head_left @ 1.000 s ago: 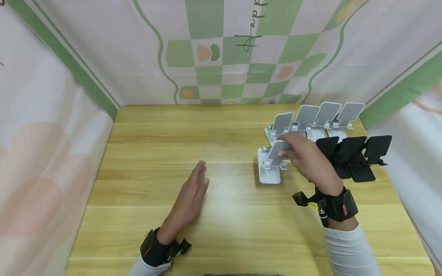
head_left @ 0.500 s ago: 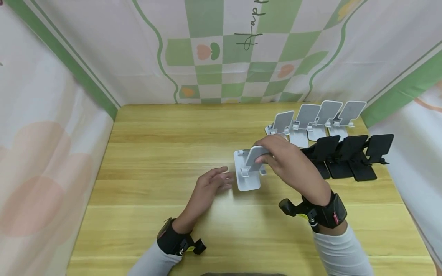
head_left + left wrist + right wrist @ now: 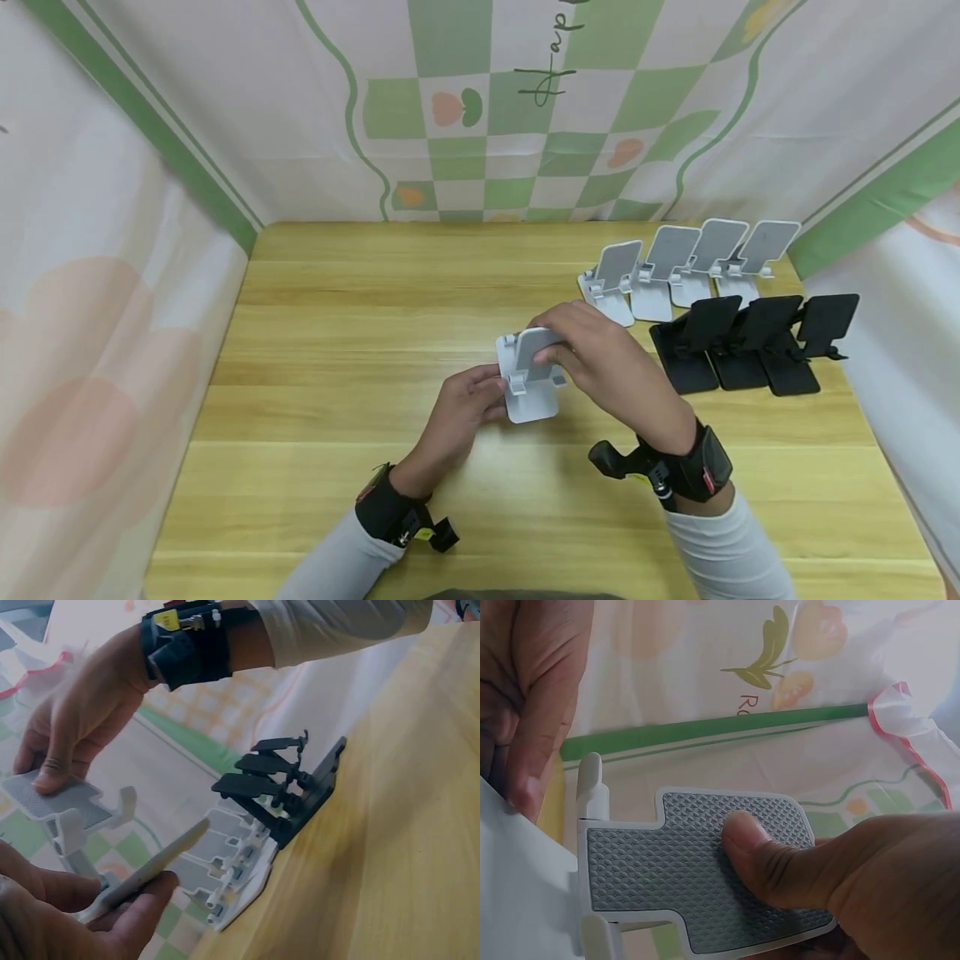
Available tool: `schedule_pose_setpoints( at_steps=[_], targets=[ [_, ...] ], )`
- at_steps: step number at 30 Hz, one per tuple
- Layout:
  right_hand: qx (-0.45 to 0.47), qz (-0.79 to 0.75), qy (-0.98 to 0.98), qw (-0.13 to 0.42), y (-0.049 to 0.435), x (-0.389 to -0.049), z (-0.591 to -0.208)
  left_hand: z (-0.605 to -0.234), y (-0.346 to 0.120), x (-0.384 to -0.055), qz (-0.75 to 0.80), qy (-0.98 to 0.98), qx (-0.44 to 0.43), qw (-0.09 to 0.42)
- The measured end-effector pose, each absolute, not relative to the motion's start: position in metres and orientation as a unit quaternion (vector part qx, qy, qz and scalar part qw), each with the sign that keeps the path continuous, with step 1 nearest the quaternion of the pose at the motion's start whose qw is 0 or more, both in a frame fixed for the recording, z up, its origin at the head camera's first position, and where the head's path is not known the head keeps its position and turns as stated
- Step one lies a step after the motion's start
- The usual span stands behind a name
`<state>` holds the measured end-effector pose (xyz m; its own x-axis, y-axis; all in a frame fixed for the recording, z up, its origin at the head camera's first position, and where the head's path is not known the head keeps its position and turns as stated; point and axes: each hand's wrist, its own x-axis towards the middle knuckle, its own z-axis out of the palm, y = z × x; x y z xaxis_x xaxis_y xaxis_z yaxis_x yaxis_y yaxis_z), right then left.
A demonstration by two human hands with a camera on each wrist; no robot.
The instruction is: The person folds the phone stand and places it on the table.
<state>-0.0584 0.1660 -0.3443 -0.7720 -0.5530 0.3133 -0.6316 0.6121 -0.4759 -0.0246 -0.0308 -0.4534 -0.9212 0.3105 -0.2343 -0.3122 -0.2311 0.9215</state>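
Observation:
A white folding phone stand (image 3: 532, 402) with a grey textured pad is held between both hands above the middle of the table. My right hand (image 3: 600, 354) pinches its tilted back plate, thumb flat on the grey pad (image 3: 697, 862) in the right wrist view. At the left edge of the base, my left hand (image 3: 461, 412) grips it between thumb and fingers. The left wrist view shows the base (image 3: 150, 866) edge-on in the left fingers, raised off the wood.
Several white phone stands (image 3: 651, 300) stand in a row at the table's back right. In front of them is a row of three black phone stands (image 3: 742, 371). Patterned cloth (image 3: 457, 158) hangs behind and at both sides of the wooden table (image 3: 337, 333).
My right hand has carried the white phone stand left from beside the rows toward the middle. My left hand has moved right and up and taken hold of its base.

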Motion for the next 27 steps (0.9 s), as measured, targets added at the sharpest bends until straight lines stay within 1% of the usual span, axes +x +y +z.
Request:
schedule_pose_setpoints(
  at_steps=[8, 12, 18, 21, 27],
  targets=[
    [0.332, 0.298, -0.891, 0.080, 0.163, -0.057, -0.344, -0.452, -0.029, -0.025, 0.761, 0.620, -0.042, 0.186],
    [0.324, 0.308, -0.890, 0.085, 0.162, -0.057, -0.346, -0.451, -0.029, -0.023, 0.756, 0.627, -0.041, 0.183],
    [0.282, 0.337, -0.895, 0.082, 0.159, -0.058, -0.354, -0.450, -0.031, -0.019, 0.766, 0.616, -0.031, 0.180],
    [0.258, 0.366, -0.892, 0.058, 0.159, -0.059, -0.360, -0.449, -0.033, -0.019, 0.774, 0.608, -0.027, 0.178],
    [0.213, 0.438, -0.873, -0.019, 0.161, -0.060, -0.373, -0.444, -0.042, -0.023, 0.780, 0.602, -0.033, 0.170]
  ],
)
